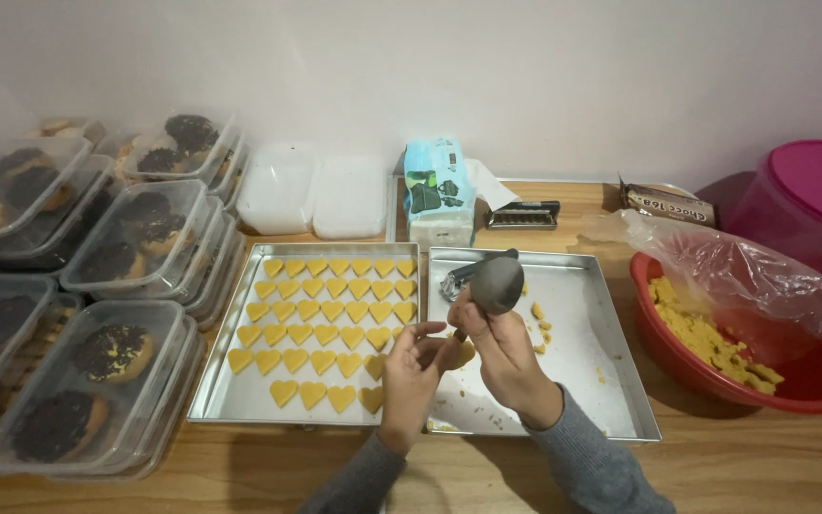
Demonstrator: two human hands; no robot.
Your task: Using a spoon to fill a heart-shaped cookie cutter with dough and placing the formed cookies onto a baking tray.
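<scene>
Two hands over trays, right hand gripping cutter, left hand pinching dough heart

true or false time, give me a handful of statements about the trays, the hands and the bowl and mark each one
1. The left tray holds rows of yellow heart-shaped dough pieces. True.
2. The right hand grips a round grey tool. True.
3. The bowl on the right is blue. False: it is red, with yellow dough inside.
4. The right tray is packed full of hearts. False: it carries only scattered crumbs and bits.
5. The left hand rests flat on the table. False: it is raised beside the right hand, over the trays.
</scene>
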